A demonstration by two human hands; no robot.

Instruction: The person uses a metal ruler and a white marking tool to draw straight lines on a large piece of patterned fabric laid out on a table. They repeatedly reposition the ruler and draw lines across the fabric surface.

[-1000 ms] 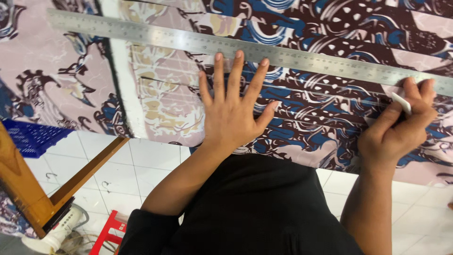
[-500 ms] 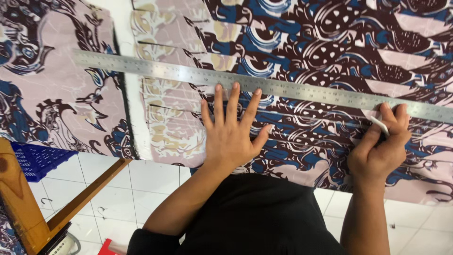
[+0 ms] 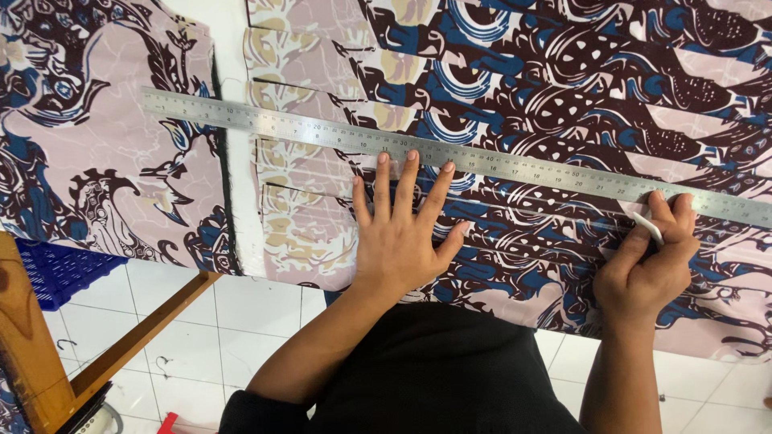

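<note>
we have the long steel ruler lying slantwise across the printed batik cloth in pale pink, blue and dark brown, which is spread flat over the table and hangs a little past its near edge. our left hand lies open and flat on the cloth, fingers spread, with the fingertips touching the near edge of the ruler about midway along it. our right hand is closed in a pinch on a small flat white piece of tailor's chalk, whose upper tip sits just beside the ruler's near edge towards its right end.

to do this well, we judge that the left hand should press down as much as forward, so the ruler cannot slide on the smooth cloth while the chalk runs along it. the chalk wants to stay tight against the metal edge, held at a steady lean, and drawn lightly so the fabric does not drag or ripple under it. the span between our two hands is long, so the ruler's right end is unheld; a hard sideways push from the chalk there could swing it. the cloth already shows several parallel folds or lines near the ruler, and we should keep it smooth between them.

below the table are the white tiled floor, a blue plastic crate and a wooden frame.
</note>
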